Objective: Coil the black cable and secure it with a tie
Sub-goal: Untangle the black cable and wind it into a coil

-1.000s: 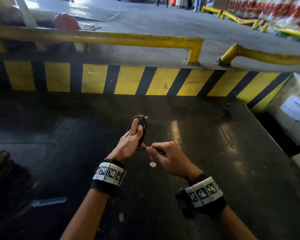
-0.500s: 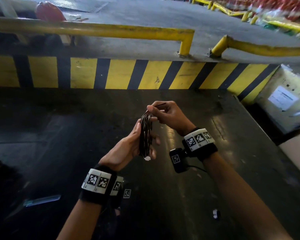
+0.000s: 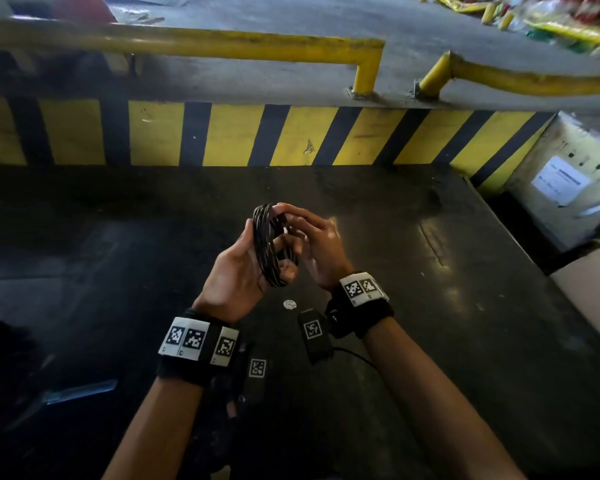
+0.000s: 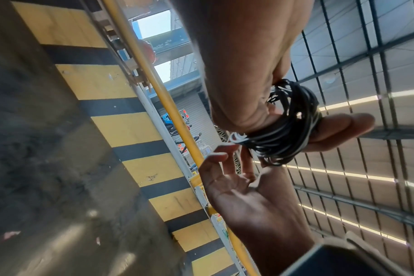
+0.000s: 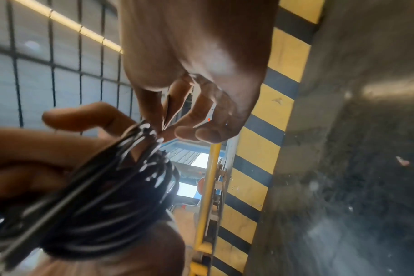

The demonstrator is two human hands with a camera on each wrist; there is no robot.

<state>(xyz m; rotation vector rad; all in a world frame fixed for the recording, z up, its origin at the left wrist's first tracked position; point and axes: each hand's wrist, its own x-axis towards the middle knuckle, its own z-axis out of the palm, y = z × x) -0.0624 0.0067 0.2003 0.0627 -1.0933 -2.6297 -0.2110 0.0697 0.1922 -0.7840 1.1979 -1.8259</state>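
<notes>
- Black cable (image 3: 269, 247): wound into a narrow bundle of many loops, held upright above the dark floor (image 3: 430, 306), between both hands.
- Left hand (image 3: 238, 275): fingers and thumb curled round the lower half of the coil, gripping it; the thumb lies across the strands.
- Right hand (image 3: 317, 244): fingertips at the top of the coil, thumb and forefinger pinching a thin strand there; remaining fingers loosely spread.
- Left wrist view only: the right hand's palm seen open from below, its fingers reaching up to the coil; pale highlights on the strands; a ceiling of dark grid bars and light strips.
- Right wrist view only: a thin dark strip pinched between thumb and forefinger just at the coil's top; whether it is the tie or the cable's end cannot be told. The coil is blurred.
- Wristbands (image 3: 198, 339): black bands with white square-code markers on both wrists; no readable words.
- Grey box (image 3: 568, 188): far right, bearing a white paper label, print too small to read.
- Surroundings: yellow-and-black striped kerb (image 3: 222, 133), yellow rail (image 3: 222, 46) above it, grey concrete beyond; a small pale disc (image 3: 289, 304) on the floor beneath the hands.
</notes>
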